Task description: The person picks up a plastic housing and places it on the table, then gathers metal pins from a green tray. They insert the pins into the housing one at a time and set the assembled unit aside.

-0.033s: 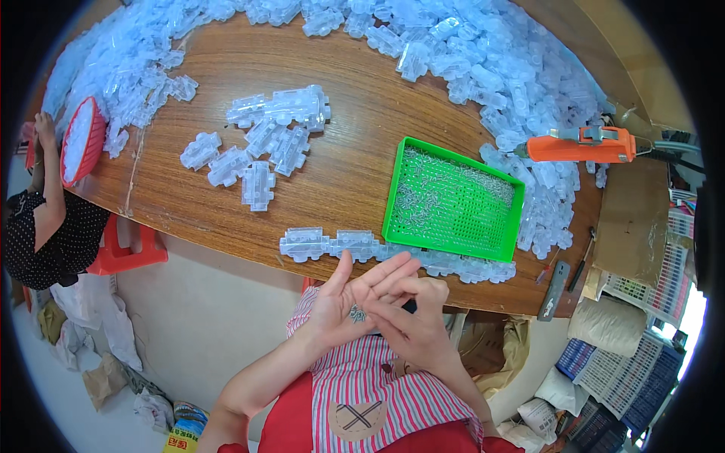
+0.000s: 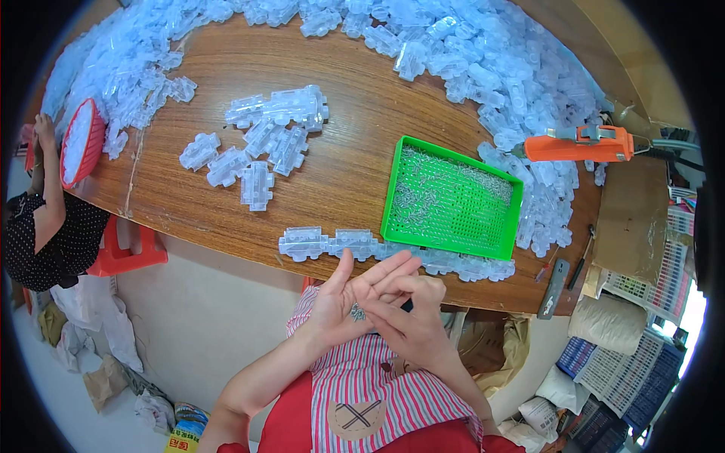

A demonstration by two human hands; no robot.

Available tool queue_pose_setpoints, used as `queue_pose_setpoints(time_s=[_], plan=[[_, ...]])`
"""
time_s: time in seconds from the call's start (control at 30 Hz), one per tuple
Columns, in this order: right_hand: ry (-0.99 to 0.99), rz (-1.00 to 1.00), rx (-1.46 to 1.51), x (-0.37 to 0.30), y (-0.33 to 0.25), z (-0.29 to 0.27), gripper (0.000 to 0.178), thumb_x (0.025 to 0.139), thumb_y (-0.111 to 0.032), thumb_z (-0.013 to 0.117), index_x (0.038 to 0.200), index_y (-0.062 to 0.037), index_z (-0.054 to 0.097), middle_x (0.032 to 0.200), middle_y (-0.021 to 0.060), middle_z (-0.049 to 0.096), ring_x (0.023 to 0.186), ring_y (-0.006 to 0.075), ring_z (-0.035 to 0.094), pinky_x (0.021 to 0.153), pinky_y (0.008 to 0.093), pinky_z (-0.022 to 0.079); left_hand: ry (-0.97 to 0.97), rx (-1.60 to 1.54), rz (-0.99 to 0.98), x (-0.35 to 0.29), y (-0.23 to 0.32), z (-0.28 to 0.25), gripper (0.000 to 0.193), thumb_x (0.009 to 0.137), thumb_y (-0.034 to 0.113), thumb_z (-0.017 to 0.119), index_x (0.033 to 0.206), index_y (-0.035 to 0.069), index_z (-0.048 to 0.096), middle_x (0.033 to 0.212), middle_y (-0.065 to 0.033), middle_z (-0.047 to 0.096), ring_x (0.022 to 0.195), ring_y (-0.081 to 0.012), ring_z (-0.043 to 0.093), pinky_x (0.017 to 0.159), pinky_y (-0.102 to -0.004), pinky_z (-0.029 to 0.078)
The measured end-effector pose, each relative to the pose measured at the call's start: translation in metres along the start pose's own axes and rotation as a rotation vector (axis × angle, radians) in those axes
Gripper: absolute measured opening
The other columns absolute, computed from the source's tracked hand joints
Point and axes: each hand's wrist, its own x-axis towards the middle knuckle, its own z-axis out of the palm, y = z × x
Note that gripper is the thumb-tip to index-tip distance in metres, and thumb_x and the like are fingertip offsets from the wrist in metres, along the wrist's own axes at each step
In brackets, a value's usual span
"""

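Observation:
My left hand (image 2: 336, 302) is turned palm up with its fingers stretched out, in front of the table's near edge. A small heap of metal screws (image 2: 357, 312) lies in its palm. My right hand (image 2: 411, 321) is close beside it, thumb and fingers pinched together over the left palm; anything between the fingertips is too small to make out. Just beyond my hands, a row of clear plastic housings (image 2: 353, 244) runs along the table edge. A green perforated tray (image 2: 390, 198) holds many loose screws and stands partly over the row's right end.
More clear housings (image 2: 257, 185) lie at mid-table. A big pile of them (image 2: 483, 68) curves around the back and right. An orange electric screwdriver (image 2: 578, 145) hangs at the right. A red basket (image 2: 94, 143) and another person's arm (image 2: 51, 181) are at the left.

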Motion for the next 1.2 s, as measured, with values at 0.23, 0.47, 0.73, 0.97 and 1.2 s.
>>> queue_pose_setpoints(time_s=[0.23, 0.47, 0.73, 0.97, 1.2], plan=[[0.047, -0.081, -0.033, 0.001, -0.002, 0.009, 0.024, 0.071, -0.017, 0.071, 0.095, -0.0150, 0.072, 0.100, 0.0018, 0.055, 0.095, 0.0222, 0.051, 0.077, 0.0388, 0.036, 0.064, 0.098, 0.042, 0.003, -0.006, 0.007, 0.085, 0.096, 0.064, 0.030, 0.152, 0.001, 0.019, 0.158, -0.0155, 0.023, 0.145, -0.0289, 0.025, 0.118, -0.0420, 0.023], [0.193, -0.056, -0.042, -0.001, 0.002, 0.014, 0.016, 0.079, -0.016, 0.063, 0.092, -0.0082, 0.066, 0.104, 0.0027, 0.056, 0.097, 0.0217, 0.052, 0.081, 0.0378, 0.038, 0.068, -0.055, 0.083, 0.017, -0.008, 0.017, 0.075, 0.102, 0.054, 0.025, 0.151, -0.002, 0.016, 0.158, -0.0193, 0.021, 0.147, -0.0322, 0.017, 0.121, -0.0440, 0.015], [0.321, 0.067, 0.272, -0.009, 0.009, 0.008, 0.017, 0.080, -0.004, 0.063, 0.096, -0.0069, 0.059, 0.099, 0.0076, 0.060, 0.096, 0.0291, 0.055, 0.083, 0.0408, 0.042, 0.065, -0.013, 0.063, 0.018, -0.005, 0.016, 0.070, 0.103, 0.050, 0.029, 0.150, -0.002, 0.023, 0.157, -0.0169, 0.024, 0.146, -0.0288, 0.022, 0.119, -0.0439, 0.021], [0.316, 0.433, 0.435, -0.017, 0.020, -0.017, 0.009, 0.087, 0.001, 0.064, 0.096, -0.0003, 0.066, 0.092, 0.0110, 0.067, 0.080, 0.0200, 0.066, 0.071, 0.0297, 0.053, 0.187, 0.242, -0.052, -0.005, 0.001, 0.000, 0.059, 0.103, 0.040, 0.040, 0.146, 0.001, 0.035, 0.148, -0.0164, 0.042, 0.137, -0.0270, 0.041, 0.115, -0.0422, 0.034], [0.307, 0.186, 0.140, -0.021, 0.015, -0.002, 0.032, 0.077, 0.001, 0.076, 0.105, -0.0021, 0.061, 0.092, 0.0082, 0.070, 0.085, 0.0240, 0.065, 0.073, 0.0335, 0.052, 0.304, 0.322, -0.082, -0.015, -0.008, -0.011, 0.028, 0.101, 0.022, 0.053, 0.118, 0.001, 0.058, 0.120, -0.0123, 0.064, 0.113, -0.0196, 0.063, 0.098, -0.0327, 0.054]])
